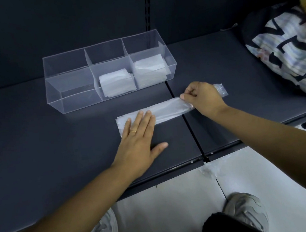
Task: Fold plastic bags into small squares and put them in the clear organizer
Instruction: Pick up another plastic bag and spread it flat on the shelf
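Thin, translucent film: the plastic bag (166,109), folded into a long strip, lies flat on the dark shelf (57,144) in front of the clear organizer (75,100). We judge it almost weightless, limp and slippery, so it is best pinned at one end and pinched at the other. The left hand (139,136) presses straight fingers (143,120) on the left end. The right hand (201,97) pinches the strip near its right end. Folded squares (116,83) sit stacked in the organizer's middle and right compartments; we see none in the left.

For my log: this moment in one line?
left hand: presses clear plastic bag strip | right hand: pinches strip | clear acrylic organizer: folded bags middle, right
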Available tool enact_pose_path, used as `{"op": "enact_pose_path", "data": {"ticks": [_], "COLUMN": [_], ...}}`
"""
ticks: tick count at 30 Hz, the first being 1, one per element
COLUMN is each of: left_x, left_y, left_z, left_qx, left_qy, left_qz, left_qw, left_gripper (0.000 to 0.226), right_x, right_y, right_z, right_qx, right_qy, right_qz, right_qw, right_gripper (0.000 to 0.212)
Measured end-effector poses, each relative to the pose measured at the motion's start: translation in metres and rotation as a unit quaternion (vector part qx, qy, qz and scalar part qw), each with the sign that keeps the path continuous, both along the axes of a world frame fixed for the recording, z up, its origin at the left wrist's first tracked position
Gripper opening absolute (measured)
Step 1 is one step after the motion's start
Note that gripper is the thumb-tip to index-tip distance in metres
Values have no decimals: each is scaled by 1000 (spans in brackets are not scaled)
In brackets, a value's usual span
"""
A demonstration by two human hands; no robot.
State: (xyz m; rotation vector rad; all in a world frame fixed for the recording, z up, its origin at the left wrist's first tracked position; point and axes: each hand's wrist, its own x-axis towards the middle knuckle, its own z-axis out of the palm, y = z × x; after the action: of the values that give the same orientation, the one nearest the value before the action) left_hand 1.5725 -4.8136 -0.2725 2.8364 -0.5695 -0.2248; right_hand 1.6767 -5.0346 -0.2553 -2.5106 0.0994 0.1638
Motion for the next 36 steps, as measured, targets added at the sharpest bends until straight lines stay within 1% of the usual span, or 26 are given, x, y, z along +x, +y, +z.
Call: {"op": "enact_pose_path", "data": {"ticks": [1, 2, 3, 4, 5, 6, 7, 8, 9, 10, 11, 13, 15, 17, 20, 22, 24, 27, 29, 30, 32, 33, 34, 36], "left_x": [-1, -3, -3, -3, -2, -2, -2, -2, -3, -3, -3, -3, -4, -3, -4, -4, -4, -2, 2, 5, 11, 15, 19, 25], "left_y": [1, 2, 3, 3, 3, 2, 2, 2, 2, 2, 2, 3, 3, 2, 2, 2, 2, 3, 7, 11, 21, 28, 35, 50], "left_z": [-7, -12, -15, -16, -16, -17, -18, -18, -18, -18, -18, -18, -18, -18, -17, -17, -17, -16, -15, -15, -16, -16, -15, -13], "left_qx": [37, 59, 68, 73, 76, 76, 72, 67, 62, 61, 64, 73, 82, 81, 76, 81, 78, 82, 76, 75, 78, 76, 73, 74], "left_qy": [5, 2, -1, -3, -4, -5, -7, -6, -4, -6, -10, -16, -18, -17, -11, -12, -10, -6, -7, -9, -18, -21, -24, -29], "left_qz": [-2, -3, -2, -2, -1, 0, 1, 2, 3, 4, 5, 7, 9, 14, 19, 21, 23, 20, 16, 12, -8, -22, -38, -74], "left_qw": [999, 998, 998, 997, 997, 997, 997, 998, 998, 998, 998, 997, 996, 996, 997, 996, 997, 996, 997, 997, 997, 997, 996, 994], "left_gripper": [85, 85, 85, 85, 84, 84, 83, 83, 83, 84, 84, 83, 83, 83, 82, 82, 82, 82, 82, 82, 82, 82, 82, 83], "right_x": [-2, -6, -11, -19, -28, -39, -48, -57, -64, -65, -62, -52, -40, -31, -20, -9, 3, 16, 19, 18, 10, 3, -5, -27], "right_y": [1, 2, 5, 11, 21, 32, 43, 50, 54, 51, 42, 16, -16, -47, -85, -100, -105, -103, -100, -100, -100, -99, -99, -96], "right_z": [3, 6, 9, 10, 11, 10, 5, -1, -9, -17, -22, -27, -27, -28, -26, -21, -15, -6, -5, -5, -2, 1, 4, 11], "right_qx": [-18, -62, -120, -162, -164, -136, -100, -83, -95, -127, -166, -221, -248, -256, -219, -167, -129, -98, -75, -63, -15, 28, 81, 193], "right_qy": [-5, -29, -79, -141, -196, -215, -195, -149, -99, -67, -53, -46, -36, -25, -13, -34, -59, -48, -37, -38, -42, -36, -21, 24], "right_qz": [-16, -30, -24, 9, 65, 138, 221, 294, 341, 359, 355, 317, 272, 226, 130, 61, 14, -2, 16, 27, 26, 8, -14, -52], "right_qw": [1000, 997, 989, 977, 965, 957, 950, 941, 930, 922, 918, 921, 929, 939, 967, 983, 990, 994, 996, 997, 999, 999, 996, 979], "right_gripper": [12, 12, 17, 22, 28, 33, 38, 43, 49, 55, 60, 71, 76, 75, 63, 54, 45, 27, 12, 8, 7, 10, 14, 18]}}
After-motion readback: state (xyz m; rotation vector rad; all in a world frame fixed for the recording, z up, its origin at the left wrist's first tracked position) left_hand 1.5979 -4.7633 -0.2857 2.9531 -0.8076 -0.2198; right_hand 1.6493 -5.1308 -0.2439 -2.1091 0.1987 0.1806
